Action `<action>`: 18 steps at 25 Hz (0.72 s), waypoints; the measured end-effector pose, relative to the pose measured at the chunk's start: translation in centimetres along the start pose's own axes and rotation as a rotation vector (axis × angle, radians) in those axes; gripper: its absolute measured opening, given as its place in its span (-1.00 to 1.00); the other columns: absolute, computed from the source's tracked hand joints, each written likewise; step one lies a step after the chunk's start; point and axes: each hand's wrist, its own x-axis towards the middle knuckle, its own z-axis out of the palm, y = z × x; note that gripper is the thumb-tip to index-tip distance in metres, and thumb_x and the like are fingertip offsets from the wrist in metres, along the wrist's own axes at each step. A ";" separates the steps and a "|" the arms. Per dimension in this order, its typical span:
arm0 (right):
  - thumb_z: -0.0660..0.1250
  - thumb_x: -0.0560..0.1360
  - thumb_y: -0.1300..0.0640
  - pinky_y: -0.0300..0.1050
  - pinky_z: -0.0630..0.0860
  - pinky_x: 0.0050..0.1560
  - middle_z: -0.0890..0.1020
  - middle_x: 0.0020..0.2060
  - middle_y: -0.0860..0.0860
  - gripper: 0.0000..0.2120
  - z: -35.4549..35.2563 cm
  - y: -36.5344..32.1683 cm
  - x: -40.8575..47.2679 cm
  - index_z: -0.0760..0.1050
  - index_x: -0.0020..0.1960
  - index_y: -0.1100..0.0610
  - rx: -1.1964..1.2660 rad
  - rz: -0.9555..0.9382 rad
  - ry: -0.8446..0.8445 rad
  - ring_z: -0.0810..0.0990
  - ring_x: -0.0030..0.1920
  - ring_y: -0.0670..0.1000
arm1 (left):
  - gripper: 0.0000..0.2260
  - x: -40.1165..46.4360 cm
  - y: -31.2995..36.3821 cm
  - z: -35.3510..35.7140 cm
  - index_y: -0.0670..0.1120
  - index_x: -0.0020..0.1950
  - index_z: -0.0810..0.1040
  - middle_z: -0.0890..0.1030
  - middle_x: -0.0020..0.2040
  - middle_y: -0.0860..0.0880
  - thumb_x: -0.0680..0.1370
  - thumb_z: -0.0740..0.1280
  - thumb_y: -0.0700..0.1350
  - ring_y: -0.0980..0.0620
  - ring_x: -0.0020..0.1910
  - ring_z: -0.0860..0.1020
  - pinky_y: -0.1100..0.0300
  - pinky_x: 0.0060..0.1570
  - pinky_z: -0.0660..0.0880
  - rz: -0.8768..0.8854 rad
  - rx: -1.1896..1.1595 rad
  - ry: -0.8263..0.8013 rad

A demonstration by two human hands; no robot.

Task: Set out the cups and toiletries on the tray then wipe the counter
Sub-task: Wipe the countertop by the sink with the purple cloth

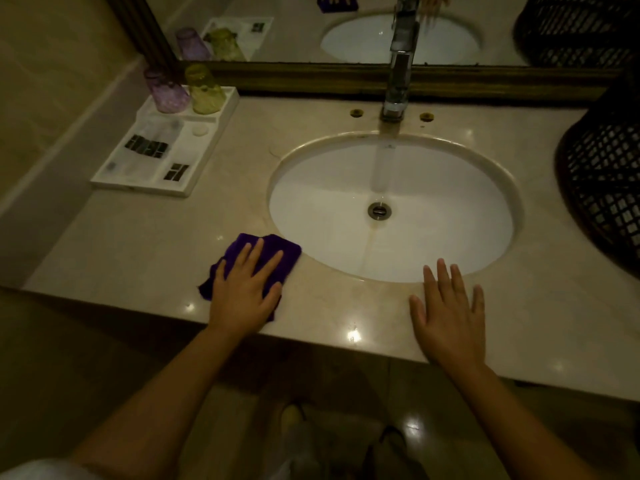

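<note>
Both forearms reach over the front edge of a polished beige stone counter point(138, 244); the left hand point(244, 289) presses flat, fingers straight, on a crumpled purple cloth point(273, 249) just beside the oval white basin point(391, 209), while the right hand point(448, 313) lies spread and holding nothing on the stone before the bowl. Water runs from the chrome tap point(398, 81). A black wicker basket point(606, 188) crowds the right end. At far left, the white tray point(228, 105) holds an upturned purple cup point(165, 90), an upturned yellow-green cup point(204, 90) and wrapped toiletries point(149, 147)
</note>
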 end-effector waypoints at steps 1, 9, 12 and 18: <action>-0.17 0.56 -0.15 0.15 -0.21 0.46 -0.11 0.53 0.03 -0.44 -0.1 0.0 -0.1 -0.13 0.50 0.03 0.002 0.012 -0.016 -0.19 0.50 0.00 | -0.49 0.1 -0.5 -0.1 0.17 0.46 0.10 0.08 0.55 -0.02 0.50 -0.06 0.18 0.00 0.51 0.01 -0.17 0.42 0.01 -0.011 0.004 -0.004; -0.24 0.53 -0.20 0.17 -0.32 0.41 -0.23 0.50 -0.01 -0.43 0.5 -14.0 -0.1 -0.27 0.47 -0.03 0.117 -0.117 0.076 -0.29 0.48 0.01 | -0.49 0.2 -0.4 0.3 0.14 0.46 0.12 0.12 0.54 -0.07 0.50 0.00 0.16 -0.05 0.51 0.05 -0.22 0.38 0.05 -0.019 0.003 0.026; -0.21 0.53 -0.22 0.22 -0.27 0.43 -0.17 0.52 0.02 -0.40 2.7 -16.6 0.2 -0.24 0.48 -0.01 0.029 -0.116 -0.018 -0.25 0.49 0.03 | -0.49 -0.1 -1.2 0.3 0.15 0.45 0.14 0.14 0.53 -0.07 0.50 0.03 0.16 -0.05 0.51 0.07 -0.21 0.37 0.07 0.012 -0.010 0.009; -0.23 0.49 -0.23 0.19 -0.23 0.42 -0.10 0.53 0.00 -0.38 3.1 -16.6 0.2 -0.17 0.49 -0.03 -0.008 -0.093 0.003 -0.18 0.50 -0.01 | -0.48 -1.6 -8.0 -0.2 0.17 0.45 0.14 0.13 0.54 -0.06 0.49 0.06 0.17 -0.07 0.51 0.07 -0.28 0.36 0.02 -0.187 -0.011 0.010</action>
